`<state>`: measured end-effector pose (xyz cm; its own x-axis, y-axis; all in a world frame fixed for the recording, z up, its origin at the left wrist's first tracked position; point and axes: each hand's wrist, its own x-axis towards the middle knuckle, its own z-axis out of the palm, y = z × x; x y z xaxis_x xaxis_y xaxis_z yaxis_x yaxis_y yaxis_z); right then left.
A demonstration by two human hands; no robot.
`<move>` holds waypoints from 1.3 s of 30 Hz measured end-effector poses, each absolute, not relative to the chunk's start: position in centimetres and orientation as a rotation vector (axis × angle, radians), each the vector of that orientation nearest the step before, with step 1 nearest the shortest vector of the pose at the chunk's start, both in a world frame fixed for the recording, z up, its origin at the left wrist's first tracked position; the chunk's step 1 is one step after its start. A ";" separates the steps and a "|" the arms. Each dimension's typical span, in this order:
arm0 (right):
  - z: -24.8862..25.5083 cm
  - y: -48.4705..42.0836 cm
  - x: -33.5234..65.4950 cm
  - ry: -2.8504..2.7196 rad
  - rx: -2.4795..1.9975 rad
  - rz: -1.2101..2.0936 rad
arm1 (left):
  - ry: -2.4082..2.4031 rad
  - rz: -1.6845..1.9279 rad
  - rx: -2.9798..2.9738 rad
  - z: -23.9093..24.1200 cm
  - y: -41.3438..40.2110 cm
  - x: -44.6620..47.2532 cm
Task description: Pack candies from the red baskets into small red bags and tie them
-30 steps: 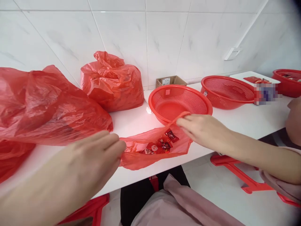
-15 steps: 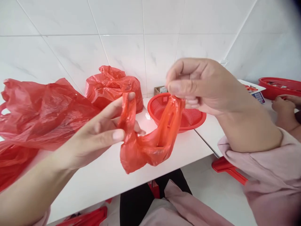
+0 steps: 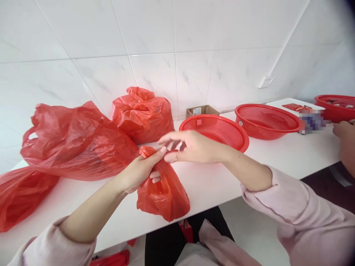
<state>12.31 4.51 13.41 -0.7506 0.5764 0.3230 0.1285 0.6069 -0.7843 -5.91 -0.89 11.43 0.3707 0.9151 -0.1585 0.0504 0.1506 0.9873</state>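
Observation:
A small red plastic bag (image 3: 166,195) hangs near the front of the white table, gathered at its top. My left hand (image 3: 138,171) is closed round the bag's neck, thumb uppermost. Just right of it, my right hand (image 3: 191,146) is held above the bag with its fingers apart and curved. Nothing shows between those fingers; whether they touch the bag's top I cannot tell. What the bag contains is hidden by the red plastic.
A large red bag (image 3: 80,144) lies left, a full red bag (image 3: 144,118) behind. Red baskets (image 3: 188,120) (image 3: 267,129) and a cardboard box (image 3: 212,111) stand along the wall. At far right, another person's hand (image 3: 345,131) is beside a red basin (image 3: 332,112).
Half a second ago both hands held the small bag's handles apart. Now my left hand grips the gathered neck, my right hand has let go, and the view has turned right.

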 end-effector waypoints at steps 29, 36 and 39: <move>2.8 1.9 13.9 -1.526 -0.543 1.668 | 1.405 0.918 2.857 6.2 -3.1 -5.9; -1.3 1.0 17.5 -1.268 -0.820 1.424 | 1.796 1.004 2.357 -0.4 -8.3 -11.1; -2.9 1.5 17.4 -1.206 -0.925 1.442 | 1.769 1.024 2.097 -2.3 -10.3 -10.4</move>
<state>17.38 1.55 -2.93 -0.2082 0.9772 0.0425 -0.2147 -0.0033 -0.9767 -10.37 -10.32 -2.32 0.0366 0.9294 0.3673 0.7813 -0.2557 0.5693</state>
